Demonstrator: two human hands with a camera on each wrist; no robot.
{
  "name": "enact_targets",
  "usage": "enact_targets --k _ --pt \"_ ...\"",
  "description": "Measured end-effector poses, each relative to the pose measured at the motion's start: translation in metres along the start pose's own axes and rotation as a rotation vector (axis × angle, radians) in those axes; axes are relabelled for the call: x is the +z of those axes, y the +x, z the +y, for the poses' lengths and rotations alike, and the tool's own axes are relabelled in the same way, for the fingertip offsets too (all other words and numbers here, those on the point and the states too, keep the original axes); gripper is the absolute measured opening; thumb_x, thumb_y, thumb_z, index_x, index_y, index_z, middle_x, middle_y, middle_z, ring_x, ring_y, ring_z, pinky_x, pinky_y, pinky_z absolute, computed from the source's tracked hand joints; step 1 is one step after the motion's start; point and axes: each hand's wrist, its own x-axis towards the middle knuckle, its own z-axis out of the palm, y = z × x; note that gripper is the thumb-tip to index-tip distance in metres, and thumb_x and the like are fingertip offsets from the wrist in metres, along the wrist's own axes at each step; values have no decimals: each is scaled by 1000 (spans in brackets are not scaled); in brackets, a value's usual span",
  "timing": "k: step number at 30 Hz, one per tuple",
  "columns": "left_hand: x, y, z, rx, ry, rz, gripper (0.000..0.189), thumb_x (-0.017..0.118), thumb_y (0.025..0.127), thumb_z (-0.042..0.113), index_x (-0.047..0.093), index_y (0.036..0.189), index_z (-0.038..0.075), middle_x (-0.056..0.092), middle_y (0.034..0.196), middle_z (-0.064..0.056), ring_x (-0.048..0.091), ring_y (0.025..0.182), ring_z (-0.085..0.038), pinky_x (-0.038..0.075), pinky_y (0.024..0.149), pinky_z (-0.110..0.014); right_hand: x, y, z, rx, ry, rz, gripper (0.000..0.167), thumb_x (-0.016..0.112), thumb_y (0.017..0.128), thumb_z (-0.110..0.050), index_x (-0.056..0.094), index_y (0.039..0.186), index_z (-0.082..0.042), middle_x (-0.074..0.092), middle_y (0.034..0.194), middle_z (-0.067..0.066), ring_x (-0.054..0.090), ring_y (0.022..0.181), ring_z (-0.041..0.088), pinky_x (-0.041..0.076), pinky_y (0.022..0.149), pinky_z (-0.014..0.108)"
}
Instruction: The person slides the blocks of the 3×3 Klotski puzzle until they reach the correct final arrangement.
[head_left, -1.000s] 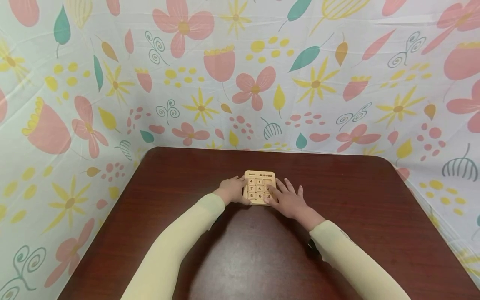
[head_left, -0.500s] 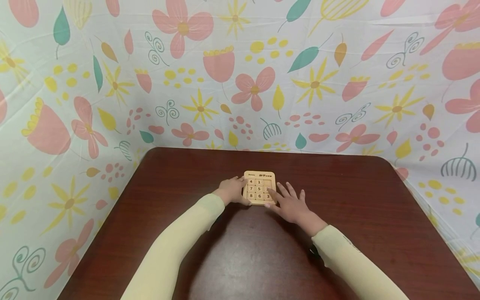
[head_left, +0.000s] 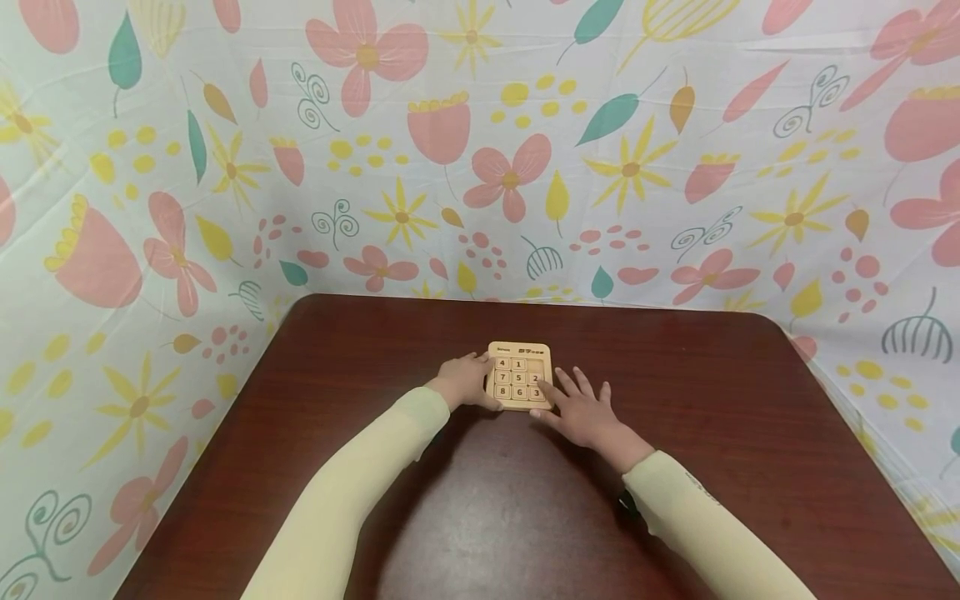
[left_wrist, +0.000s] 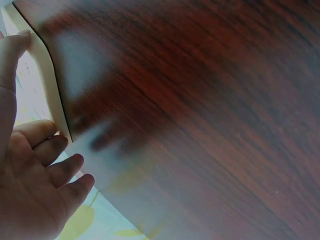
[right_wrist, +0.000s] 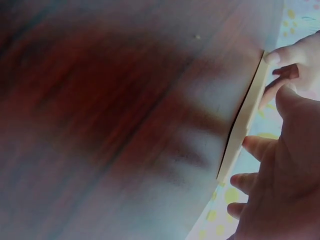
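Note:
A wooden sliding number puzzle (head_left: 518, 377) lies on the table in the head view. Its rows read 4, 1 and a vacant slot, then 7, 5, 2, then 8, 6, 3. My left hand (head_left: 462, 379) holds the puzzle's left side, the thumb at the near left corner. In the left wrist view the pale frame of the puzzle (left_wrist: 47, 75) shows between thumb and fingers. My right hand (head_left: 587, 415) lies at the right side with fingers spread, its index fingertip touching the right column near the 2. The right wrist view shows the puzzle's edge (right_wrist: 242, 125) beside the fingertips.
The dark red-brown wooden table (head_left: 480, 517) has rounded far corners. A white cloth (head_left: 517, 275) printed with flowers and leaves hangs behind it and along both sides.
My right hand has drawn back slightly to the right and towards me, uncovering more of the right column. The left hand and the visible tiles stay where they were.

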Motion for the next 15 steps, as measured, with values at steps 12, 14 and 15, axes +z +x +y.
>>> enact_targets --k 12,14,15 --pt "-2 -1 1 7 2 -6 94 74 86 62 36 161 20 31 170 1 32 157 -22 50 113 -43 0 3 1 -7 -1 27 66 47 104 -55 43 157 -16 26 169 22 13 158 50 10 116 83" --pt "-2 -1 1 6 1 -8 95 73 86 62 35 161 20 30 170 1 32 158 -22 49 113 -43 1 3 1 -7 2 29 66 47 104 -55 43 157 -16 26 169 21 13 158 50 10 115 83" --pt "-2 -1 2 6 1 -6 95 74 86 62 35 161 20 30 170 1 32 157 -22 49 113 -43 1 3 1 -5 5 30 65 47 104 -55 43 157 -16 26 169 21 13 158 50 10 115 83"
